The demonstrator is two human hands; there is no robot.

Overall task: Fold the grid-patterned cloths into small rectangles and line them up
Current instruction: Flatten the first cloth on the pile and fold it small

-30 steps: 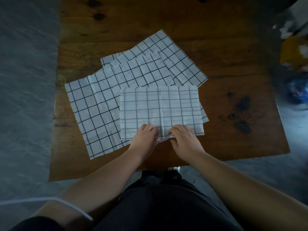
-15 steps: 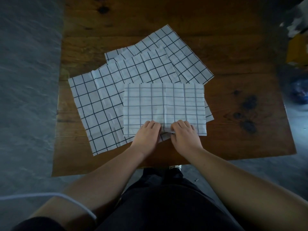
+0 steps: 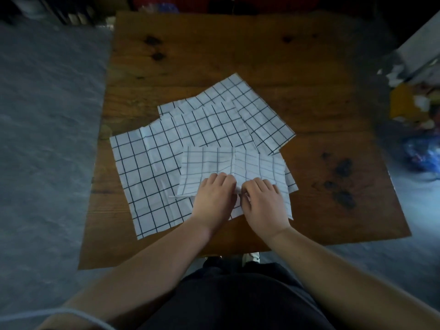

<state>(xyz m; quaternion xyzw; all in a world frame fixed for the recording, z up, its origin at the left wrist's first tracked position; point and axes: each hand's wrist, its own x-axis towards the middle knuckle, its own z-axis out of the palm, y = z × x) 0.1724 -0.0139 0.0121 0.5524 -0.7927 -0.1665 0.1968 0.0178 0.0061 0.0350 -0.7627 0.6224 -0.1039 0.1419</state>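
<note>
Counter (image 3: pixel 309 67): wooden, carries all the cloths, grouped toward its near-left part.

Landmark: the folded cloth (image 3: pixel 207 163), lying topmost in the pile, nearest the person.

Big cloth (image 3: pixel 147 182): lies open and flat, left of the folded cloth and partly under it. Unfolded.

Middle cloth (image 3: pixel 214 125): open, just behind the folded cloth, overlapping the big cloth. Unfolded.

Far cloth (image 3: pixel 257 110): open, behind and to the right of the folded cloth, lowest in the pile as far as can be seen. Unfolded.

Folded cloth: doubled once into a wide rectangle, with a crease down its middle. Still too wide to pass as a small rectangle.

Left hand (image 3: pixel 214 198) and right hand (image 3: pixel 264 203): side by side on the near edge of the folded cloth, at the crease. Fingers of both are bent, and they pinch a small ridge of fabric between them.

Assessment: task early. One cloth part-folded, at least one more fold due. At least three cloths untouched. Nothing lined up yet.
</note>
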